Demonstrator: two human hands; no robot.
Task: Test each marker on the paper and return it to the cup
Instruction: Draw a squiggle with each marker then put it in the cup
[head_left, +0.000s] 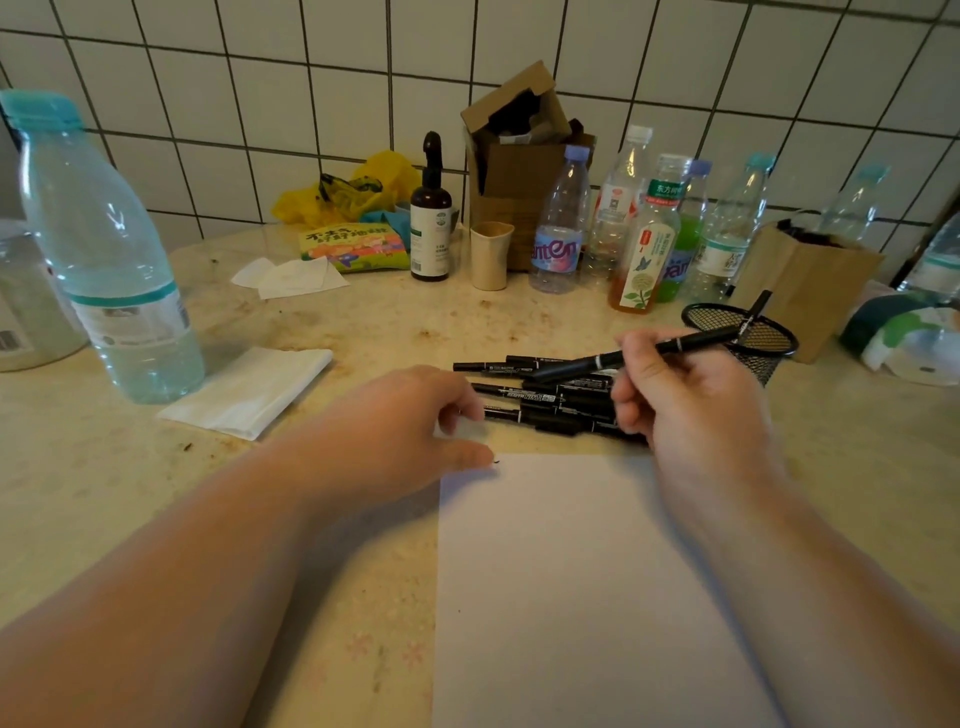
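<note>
Nearest, a plain white sheet of paper (571, 597), smooth and matte, flat on the mottled beige table (104, 493), almost unmarked save 1 tiny dark mark at its far left corner. Judged an early stage: hardly any testing visible on the sheet. Beyond the sheet's left corner, the left hand (410, 415), fingers curled, pinching something small and pale, blurred, possibly a cap; could not tell for certain. To the right, the right hand (685, 395) gripped round 1 slim black marker (675, 347), lifted above the table and angled toward the cup, its far end close to the rim. Between and just behind the hands, a heap of black markers (550, 395), cylindrical, glossy plastic with white lettering, lying crosswise on the table; most apparently left to test. Further right, the cup (748, 332), black wire mesh, round, with 1 marker (761, 304) standing inside. So, at most 1 returned, many remaining. Left of the heap, a folded white tissue (249, 389), soft and creased. Farther off, a clear ribbed plastic water bottle (104, 249), and against the white tiled wall a row of bottles (649, 223) and brown cardboard boxes (519, 171).
</note>
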